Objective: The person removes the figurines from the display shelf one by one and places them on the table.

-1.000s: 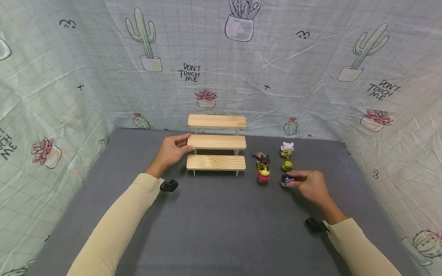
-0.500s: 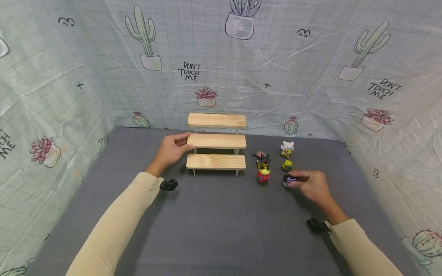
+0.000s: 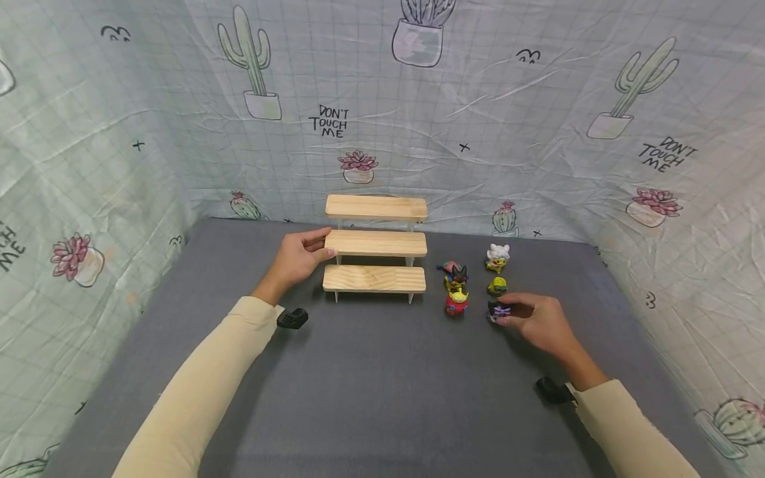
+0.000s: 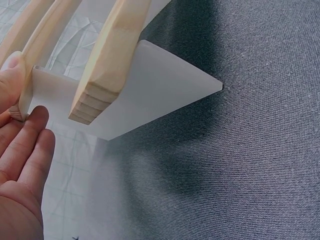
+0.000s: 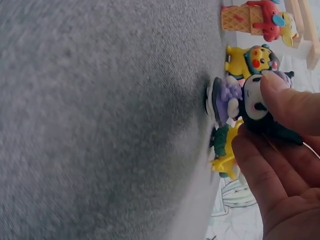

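Note:
A three-step wooden display riser (image 3: 375,243) with pale legs stands at the back middle. My left hand (image 3: 297,257) pinches the left end of its middle board (image 4: 42,40), thumb on one face and fingers on the other. To the right, my right hand (image 3: 542,321) holds a small black figurine (image 5: 256,104) with a white face and purple clothing, its head between thumb and fingers. The figurine's base is at the table surface; whether it touches is hard to tell. Beyond it are a yellow-green figurine (image 3: 497,286) and a white-headed figurine (image 3: 498,256).
Left of the held figurine stand a red figurine with a yellow top (image 3: 457,304) and a black-eared yellow figurine (image 3: 456,279). A pinkish figurine (image 3: 445,267) shows partly behind them. The grey table (image 3: 382,392) meets a cactus-print cloth (image 3: 382,93) at the back.

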Tool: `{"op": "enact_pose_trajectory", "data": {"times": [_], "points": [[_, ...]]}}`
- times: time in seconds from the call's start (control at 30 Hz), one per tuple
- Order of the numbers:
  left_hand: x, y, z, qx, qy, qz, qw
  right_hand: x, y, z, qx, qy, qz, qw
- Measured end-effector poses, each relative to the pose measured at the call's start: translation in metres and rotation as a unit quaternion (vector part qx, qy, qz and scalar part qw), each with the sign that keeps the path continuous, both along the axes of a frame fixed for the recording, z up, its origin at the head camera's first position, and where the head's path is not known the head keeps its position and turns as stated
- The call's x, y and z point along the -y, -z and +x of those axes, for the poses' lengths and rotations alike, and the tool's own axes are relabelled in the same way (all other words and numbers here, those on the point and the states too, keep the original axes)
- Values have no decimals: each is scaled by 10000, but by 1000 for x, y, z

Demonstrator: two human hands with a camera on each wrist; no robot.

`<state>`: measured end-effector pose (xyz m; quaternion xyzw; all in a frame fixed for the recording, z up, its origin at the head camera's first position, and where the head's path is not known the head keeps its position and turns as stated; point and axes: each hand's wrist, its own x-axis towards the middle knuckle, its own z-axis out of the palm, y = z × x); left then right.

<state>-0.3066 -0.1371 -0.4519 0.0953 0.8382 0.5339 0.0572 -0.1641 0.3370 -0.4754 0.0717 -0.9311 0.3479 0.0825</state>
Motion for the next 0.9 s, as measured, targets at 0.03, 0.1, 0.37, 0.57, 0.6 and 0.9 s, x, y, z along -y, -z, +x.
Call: {"op": "enact_pose_trajectory", "data": {"times": [0.03,0.1,0.37,0.57,0.6,0.9], "points": [[0,0,0,12,0,4,10000,0,-1,0,37,-1,59,10000],[0,0,-1,43,-16,14,10000,-2,-2,0,119,13,152,9998],[1,1,-1,-60,-3,-8,10000,-8,-7,-1,351,-129,245,9990],[2,3,-1,-102,-1,-61,9999,-10,-6,-3,295,-176,226,9992],[2,3,0,-99,5,-70,9999,-10,-6,-3,283,-180,238,9992],[2,1,1,-45,24,-40,10000,-15,-39,-2,-151,-464,490,9976]]}}
